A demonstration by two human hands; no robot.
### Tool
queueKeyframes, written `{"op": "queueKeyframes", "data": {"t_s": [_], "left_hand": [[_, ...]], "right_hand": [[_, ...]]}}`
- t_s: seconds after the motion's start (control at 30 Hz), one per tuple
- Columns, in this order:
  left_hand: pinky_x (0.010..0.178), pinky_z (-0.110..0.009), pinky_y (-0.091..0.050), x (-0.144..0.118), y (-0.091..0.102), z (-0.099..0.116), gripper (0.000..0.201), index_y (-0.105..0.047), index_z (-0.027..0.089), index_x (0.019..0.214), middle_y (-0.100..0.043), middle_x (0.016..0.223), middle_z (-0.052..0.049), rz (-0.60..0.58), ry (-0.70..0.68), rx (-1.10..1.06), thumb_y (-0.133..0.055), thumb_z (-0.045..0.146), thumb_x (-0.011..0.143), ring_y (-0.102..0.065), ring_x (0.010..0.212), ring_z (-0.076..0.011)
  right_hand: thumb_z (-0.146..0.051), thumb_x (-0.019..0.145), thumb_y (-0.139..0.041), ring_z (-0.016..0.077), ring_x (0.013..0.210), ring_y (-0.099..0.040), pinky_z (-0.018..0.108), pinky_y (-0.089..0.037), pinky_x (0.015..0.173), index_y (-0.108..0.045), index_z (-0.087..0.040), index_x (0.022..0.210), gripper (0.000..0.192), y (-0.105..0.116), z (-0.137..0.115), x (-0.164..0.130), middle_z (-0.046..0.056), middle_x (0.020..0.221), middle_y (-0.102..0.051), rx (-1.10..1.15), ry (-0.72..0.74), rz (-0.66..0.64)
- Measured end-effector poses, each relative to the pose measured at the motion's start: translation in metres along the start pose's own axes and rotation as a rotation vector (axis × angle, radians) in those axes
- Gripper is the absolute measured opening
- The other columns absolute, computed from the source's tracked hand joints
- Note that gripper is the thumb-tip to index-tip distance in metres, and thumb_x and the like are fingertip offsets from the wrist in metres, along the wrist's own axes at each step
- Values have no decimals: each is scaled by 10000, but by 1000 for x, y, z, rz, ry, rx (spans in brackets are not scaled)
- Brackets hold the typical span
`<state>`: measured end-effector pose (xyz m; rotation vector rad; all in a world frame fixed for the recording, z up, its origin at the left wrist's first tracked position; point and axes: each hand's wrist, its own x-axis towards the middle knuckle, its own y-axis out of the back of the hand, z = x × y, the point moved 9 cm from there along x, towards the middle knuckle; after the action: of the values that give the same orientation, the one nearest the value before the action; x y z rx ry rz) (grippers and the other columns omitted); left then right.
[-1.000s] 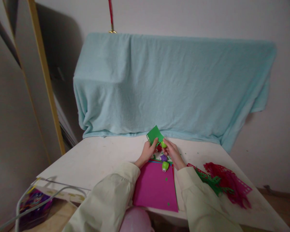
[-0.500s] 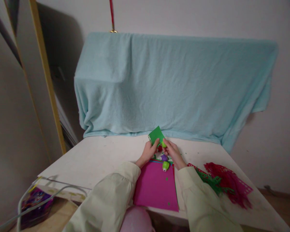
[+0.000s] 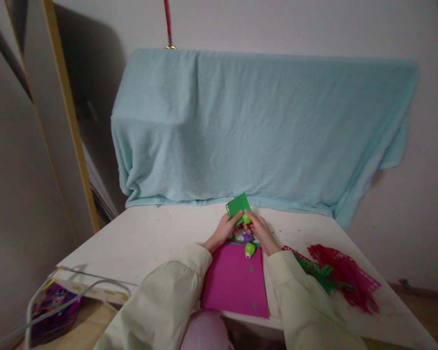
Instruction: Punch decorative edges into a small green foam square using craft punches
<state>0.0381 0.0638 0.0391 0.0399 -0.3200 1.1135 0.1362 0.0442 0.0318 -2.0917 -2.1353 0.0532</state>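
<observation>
Between both hands, a piece of green paper [image 3: 240, 204] is held up above the table, with a row of punched holes along its left edge. My left hand [image 3: 227, 227] pinches the paper from the left. Closed around a small lime-green craft punch [image 3: 246, 219], my right hand [image 3: 260, 230] keeps it at the paper's lower edge. Below the hands lie a purple craft punch [image 3: 247, 237] and another lime-green punch [image 3: 249, 250]. They rest at the top of a stack of coloured paper with a magenta sheet [image 3: 233, 282] uppermost. Tiny green cut-outs lie on that sheet.
Punched scraps in green [image 3: 319, 272] and red and magenta [image 3: 350, 274] are heaped on the right of the white table [image 3: 160, 238]. A light blue cloth [image 3: 263, 131] drapes behind it. A metal frame and a purple package [image 3: 54, 308] are at lower left.
The green paper has turned slightly clockwise and shifted a little to the right between my hands. The red thing seen under the fingers before is now mostly hidden.
</observation>
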Motion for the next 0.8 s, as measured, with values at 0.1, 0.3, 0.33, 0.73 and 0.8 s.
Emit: {"op": "queueKeyframes", "data": {"t_s": [0.1, 0.3, 0.33, 0.73, 0.8], "left_hand": [[417, -206, -294, 1, -4, -2, 484, -553, 125, 648, -468, 506, 16, -46, 5, -11, -500, 559, 855, -377, 408, -68], [421, -207, -309, 2, -5, -2, 492, -547, 130, 623, -499, 499, 2, -75, 0, -13, -486, 551, 871, -392, 401, -70], [421, -206, -310, 2, -6, 0, 487, -547, 130, 625, -504, 502, 0, -79, -6, -19, -489, 546, 872, -395, 403, -70], [475, -222, -368, 3, -10, 4, 486, -567, 127, 614, -477, 457, 12, -95, -25, -66, -505, 537, 866, -431, 401, -82], [496, -229, -382, 2, -9, 5, 490, -568, 130, 609, -481, 454, 10, -83, -25, -56, -507, 546, 862, -441, 410, -88]], "right_hand": [[-594, 798, -568, 108, 445, -445, 235, -318, 430, -593, -182, 730, 418, -1, 0, 1, -1, 567, -567, -5, 5, -19], [-586, 802, -565, 114, 452, -472, 235, -322, 434, -602, -185, 749, 406, -5, -1, 0, 15, 589, -600, -12, 7, -48], [-582, 800, -570, 114, 453, -474, 234, -319, 433, -605, -185, 756, 401, -5, -1, 0, 15, 588, -599, -9, 7, -50], [-586, 789, -584, 132, 480, -515, 244, -330, 452, -579, -185, 707, 410, -10, -8, -6, 5, 556, -571, 38, 9, -53], [-606, 785, -575, 149, 495, -544, 250, -331, 457, -570, -190, 688, 427, -12, -10, -8, 9, 547, -568, 28, 1, -53]]}}
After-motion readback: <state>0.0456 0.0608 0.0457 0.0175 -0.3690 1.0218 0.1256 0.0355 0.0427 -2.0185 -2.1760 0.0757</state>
